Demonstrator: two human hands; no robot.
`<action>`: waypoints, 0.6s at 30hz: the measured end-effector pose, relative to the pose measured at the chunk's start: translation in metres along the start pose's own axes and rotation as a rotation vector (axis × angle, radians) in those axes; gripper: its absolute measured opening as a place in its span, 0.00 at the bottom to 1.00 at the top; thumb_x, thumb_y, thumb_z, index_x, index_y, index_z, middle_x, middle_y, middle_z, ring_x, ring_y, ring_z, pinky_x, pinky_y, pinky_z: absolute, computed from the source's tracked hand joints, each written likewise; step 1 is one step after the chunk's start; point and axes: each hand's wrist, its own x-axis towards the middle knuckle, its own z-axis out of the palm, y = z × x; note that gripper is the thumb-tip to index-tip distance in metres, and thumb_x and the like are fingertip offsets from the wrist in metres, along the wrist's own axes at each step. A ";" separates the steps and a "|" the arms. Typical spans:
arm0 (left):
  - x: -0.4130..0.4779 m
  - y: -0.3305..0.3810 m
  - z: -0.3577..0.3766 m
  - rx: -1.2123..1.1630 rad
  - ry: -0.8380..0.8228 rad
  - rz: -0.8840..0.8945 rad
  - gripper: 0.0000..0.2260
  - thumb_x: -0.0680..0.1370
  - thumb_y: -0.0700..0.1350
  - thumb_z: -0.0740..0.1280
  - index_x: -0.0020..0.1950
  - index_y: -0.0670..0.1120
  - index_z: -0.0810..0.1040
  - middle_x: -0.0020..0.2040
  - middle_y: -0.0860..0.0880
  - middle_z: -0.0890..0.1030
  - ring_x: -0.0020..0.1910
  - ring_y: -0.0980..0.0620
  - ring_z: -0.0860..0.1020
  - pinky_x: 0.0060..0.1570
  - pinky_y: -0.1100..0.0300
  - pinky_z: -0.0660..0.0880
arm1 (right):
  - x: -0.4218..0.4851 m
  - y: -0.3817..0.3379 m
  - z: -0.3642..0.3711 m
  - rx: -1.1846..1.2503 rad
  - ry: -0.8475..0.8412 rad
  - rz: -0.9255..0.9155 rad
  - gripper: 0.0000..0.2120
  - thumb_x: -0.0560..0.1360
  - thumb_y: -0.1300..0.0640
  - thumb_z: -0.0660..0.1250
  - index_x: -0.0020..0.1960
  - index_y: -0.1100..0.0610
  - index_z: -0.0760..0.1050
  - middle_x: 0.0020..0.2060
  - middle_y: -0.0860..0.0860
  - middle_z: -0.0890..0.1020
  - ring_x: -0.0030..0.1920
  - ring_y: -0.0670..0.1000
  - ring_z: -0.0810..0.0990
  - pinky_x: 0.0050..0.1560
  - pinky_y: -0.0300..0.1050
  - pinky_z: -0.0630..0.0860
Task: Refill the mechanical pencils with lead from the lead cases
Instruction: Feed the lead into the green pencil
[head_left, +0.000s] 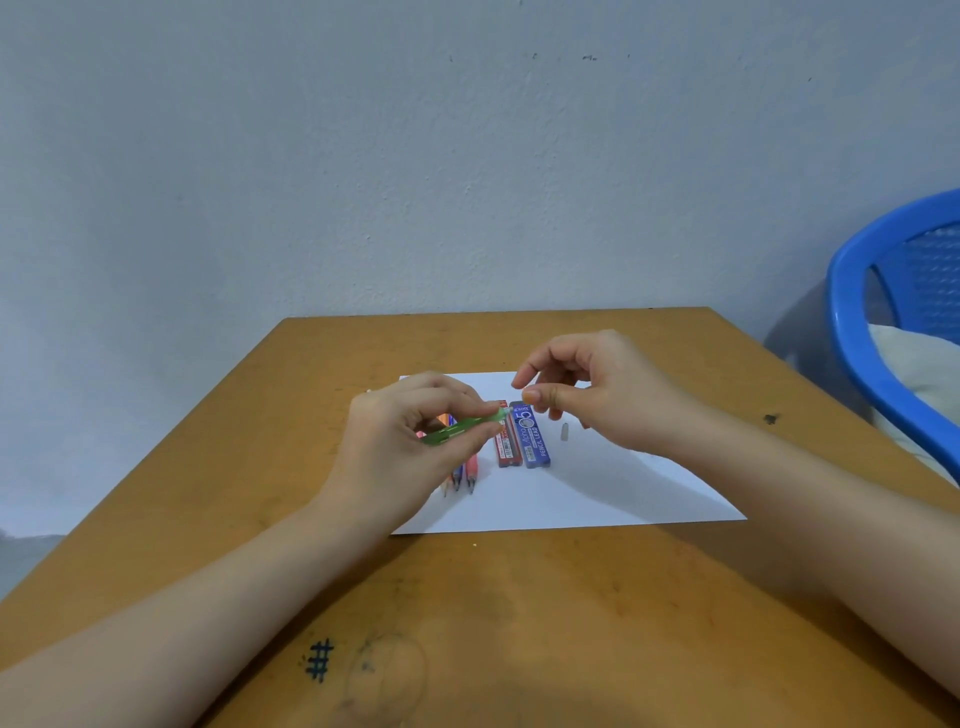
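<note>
At centre, our left hand (410, 441) grips a translucent green pencil (460, 427) with white dashes; our right hand (597, 395) pinches by its end, contents unclear to us.

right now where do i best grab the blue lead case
Probably its near short end, from above: the blue lead case lies flat on the paper, the red lead case close along its left edge, and the right hand and the left hand with the green mechanical pencil crowd its far end.
</note>
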 end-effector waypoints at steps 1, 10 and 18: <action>0.000 0.000 0.000 0.004 0.001 -0.002 0.06 0.69 0.46 0.73 0.44 0.49 0.84 0.41 0.57 0.82 0.42 0.60 0.80 0.37 0.57 0.76 | 0.001 0.003 -0.002 -0.037 0.003 0.018 0.10 0.74 0.62 0.69 0.41 0.47 0.78 0.32 0.46 0.80 0.32 0.44 0.77 0.33 0.35 0.71; 0.001 -0.002 0.000 -0.002 0.003 -0.025 0.05 0.70 0.47 0.72 0.45 0.51 0.83 0.42 0.54 0.82 0.41 0.56 0.80 0.37 0.54 0.76 | 0.008 0.025 -0.012 -0.343 -0.114 0.212 0.10 0.72 0.55 0.73 0.53 0.53 0.80 0.35 0.43 0.76 0.35 0.40 0.72 0.33 0.27 0.65; 0.001 -0.002 0.000 0.006 -0.003 -0.033 0.05 0.70 0.47 0.72 0.45 0.50 0.84 0.42 0.55 0.82 0.41 0.57 0.80 0.37 0.54 0.76 | 0.008 0.027 -0.006 -0.428 -0.152 0.291 0.08 0.69 0.56 0.75 0.47 0.53 0.84 0.35 0.44 0.79 0.43 0.51 0.80 0.42 0.59 0.80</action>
